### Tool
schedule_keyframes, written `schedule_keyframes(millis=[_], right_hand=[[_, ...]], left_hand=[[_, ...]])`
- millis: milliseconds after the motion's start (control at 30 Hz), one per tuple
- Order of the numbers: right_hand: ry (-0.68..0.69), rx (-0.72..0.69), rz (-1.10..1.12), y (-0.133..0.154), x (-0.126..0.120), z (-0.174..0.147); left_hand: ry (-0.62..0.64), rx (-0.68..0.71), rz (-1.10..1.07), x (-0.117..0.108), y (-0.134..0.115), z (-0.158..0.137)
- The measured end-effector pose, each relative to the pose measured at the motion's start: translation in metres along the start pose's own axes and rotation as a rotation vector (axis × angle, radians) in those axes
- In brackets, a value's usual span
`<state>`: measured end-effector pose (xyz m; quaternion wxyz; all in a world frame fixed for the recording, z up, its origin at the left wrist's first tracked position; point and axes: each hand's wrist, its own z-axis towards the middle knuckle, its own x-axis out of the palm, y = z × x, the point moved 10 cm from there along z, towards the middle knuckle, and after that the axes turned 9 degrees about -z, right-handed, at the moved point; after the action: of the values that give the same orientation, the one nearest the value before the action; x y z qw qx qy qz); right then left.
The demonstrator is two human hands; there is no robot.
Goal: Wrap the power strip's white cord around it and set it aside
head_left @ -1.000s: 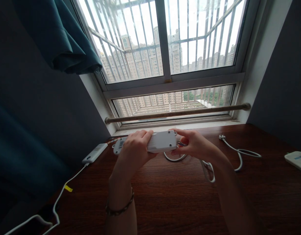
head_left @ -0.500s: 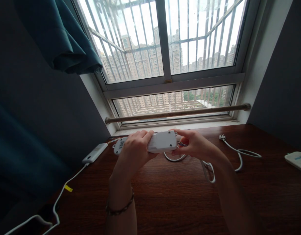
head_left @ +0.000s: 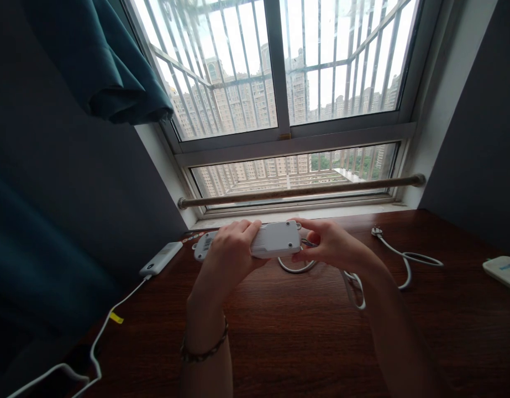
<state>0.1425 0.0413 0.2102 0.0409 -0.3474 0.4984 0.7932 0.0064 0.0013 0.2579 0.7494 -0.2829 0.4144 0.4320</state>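
A white power strip (head_left: 275, 239) is held just above the dark wooden table (head_left: 304, 337), underside towards me, with screw holes and a barcode label near its left end. My left hand (head_left: 227, 255) wraps around its middle-left part. My right hand (head_left: 327, 243) pinches its right end, where the white cord (head_left: 406, 260) leaves. The cord loops on the table behind my right hand and runs right to a plug (head_left: 376, 231) lying on the wood.
A white power bank (head_left: 161, 259) lies at the left with a white cable (head_left: 101, 331) trailing to the near left edge. A white device (head_left: 503, 271) sits at the right edge. A window with a wooden rail (head_left: 300, 191) stands behind the table; a teal curtain (head_left: 97, 61) hangs upper left.
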Motion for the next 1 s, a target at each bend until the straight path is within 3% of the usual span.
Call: schedule_keyframes(millis=[533,1000], right_hand=[[0.019,-0.033,0.008,0.006,0.001,-0.003],[-0.074,-0.008,0.002,0.009,-0.011,-0.007]], left_hand=[[-0.002,0.014,-0.005,0.000,-0.002,0.000],[-0.223,0.157,0.118,-0.022,-0.015,-0.003]])
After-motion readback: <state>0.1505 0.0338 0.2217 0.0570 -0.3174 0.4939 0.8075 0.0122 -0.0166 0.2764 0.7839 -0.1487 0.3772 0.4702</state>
